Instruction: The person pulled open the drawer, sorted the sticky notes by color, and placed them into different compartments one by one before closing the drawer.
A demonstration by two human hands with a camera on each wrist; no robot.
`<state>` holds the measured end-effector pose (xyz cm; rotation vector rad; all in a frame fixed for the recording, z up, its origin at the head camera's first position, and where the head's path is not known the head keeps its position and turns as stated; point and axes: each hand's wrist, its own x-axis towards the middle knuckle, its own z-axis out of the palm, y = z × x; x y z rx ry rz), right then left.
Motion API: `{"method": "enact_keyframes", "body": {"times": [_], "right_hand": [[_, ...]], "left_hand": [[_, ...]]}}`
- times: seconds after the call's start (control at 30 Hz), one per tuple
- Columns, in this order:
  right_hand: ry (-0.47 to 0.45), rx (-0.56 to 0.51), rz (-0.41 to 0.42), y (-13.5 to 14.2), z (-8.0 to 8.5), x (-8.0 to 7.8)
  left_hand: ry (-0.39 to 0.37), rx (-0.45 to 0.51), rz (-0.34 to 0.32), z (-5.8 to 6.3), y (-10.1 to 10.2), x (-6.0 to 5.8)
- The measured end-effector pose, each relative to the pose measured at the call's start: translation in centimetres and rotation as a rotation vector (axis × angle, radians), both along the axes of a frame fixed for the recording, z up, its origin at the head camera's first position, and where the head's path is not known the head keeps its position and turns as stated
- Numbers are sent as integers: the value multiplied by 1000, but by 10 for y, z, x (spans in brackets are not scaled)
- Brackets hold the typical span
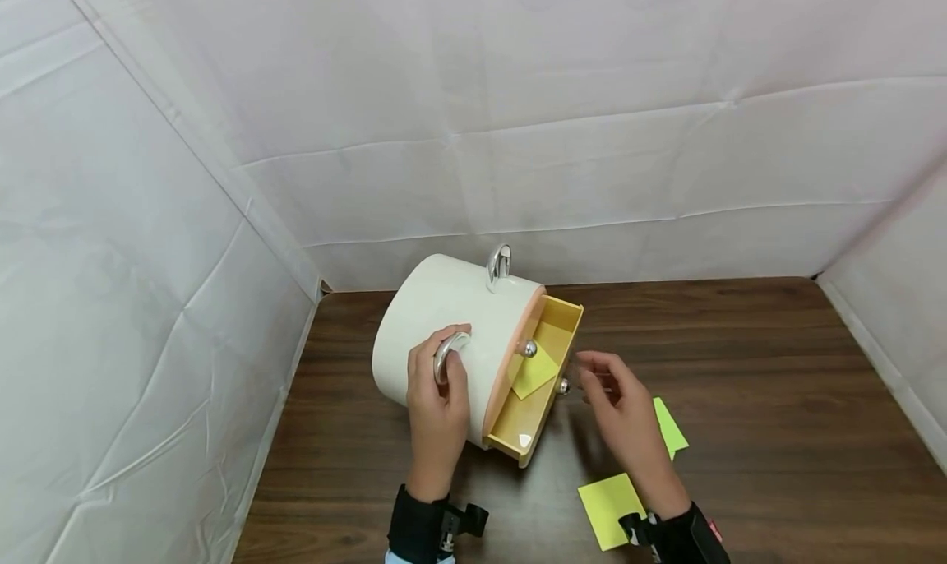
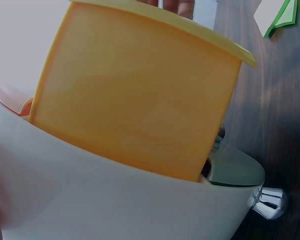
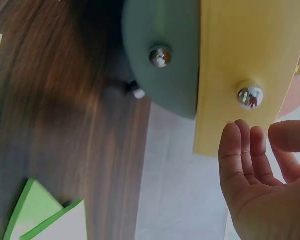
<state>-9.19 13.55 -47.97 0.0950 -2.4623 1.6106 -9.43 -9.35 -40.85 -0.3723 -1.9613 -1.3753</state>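
A white rounded drawer box [image 1: 436, 301] with silver handles stands on the table, its yellow drawer [image 1: 521, 424] pulled out. Inside the drawer lies a yellow sticky note [image 1: 534, 375]. My left hand [image 1: 436, 408] grips the near curved silver handle [image 1: 448, 352], thumb and fingers around it. Just off the drawer front is my right hand [image 1: 625, 412], holding nothing, its fingers loosely bent. The right wrist view has its fingertips below the drawer's round silver knob [image 3: 250, 96]. A green drawer front [image 3: 162, 85] and a pink one [image 3: 297, 92] flank the yellow drawer there.
On the dark wooden table [image 1: 777, 399], a yellow sticky note [image 1: 608, 510] lies beside my right wrist, and a folded green note [image 1: 669, 428] behind it. A second silver handle [image 1: 499, 264] rises at the box's far side. White cloth walls [image 1: 592, 161] enclose the table.
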Motion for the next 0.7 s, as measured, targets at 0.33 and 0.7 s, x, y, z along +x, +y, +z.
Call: {"method": "enact_keyframes", "body": {"times": [0.33,0.7], "right_hand": [[-59,13,-78,18,-13,15],[-102,37,-101,35,-38,42]], "left_hand": [[-11,6,-1,-1,0,0],[-19,8,11,-1,1,0]]}}
